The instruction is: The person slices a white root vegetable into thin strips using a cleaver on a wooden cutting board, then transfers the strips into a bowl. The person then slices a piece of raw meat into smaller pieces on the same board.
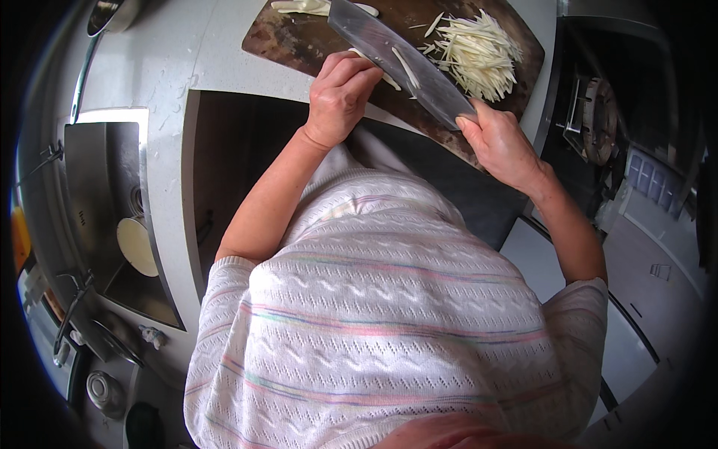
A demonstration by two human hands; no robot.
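A dark, stained cutting board (291, 42) lies on the white counter before me. My right hand (499, 140) grips the handle end of a broad kitchen knife (387, 50), whose blade slants up and left across the board. One pale strip clings to the blade. My left hand (343, 92) is at the board's near edge with its fingers curled close to the blade; pale slices (391, 82) show beside and under its fingertips, partly hidden by hand and knife. A heap of pale vegetable shreds (482, 56) is on the right of the board. More pale slices (303, 7) lie at its far left.
On the left, a metal sink (90, 179) is set in the white counter (162, 73) and has a pale round bowl (136, 246) in it. A long-handled pan (106, 17) stands at the upper left. A gas burner (597, 120) is to the right.
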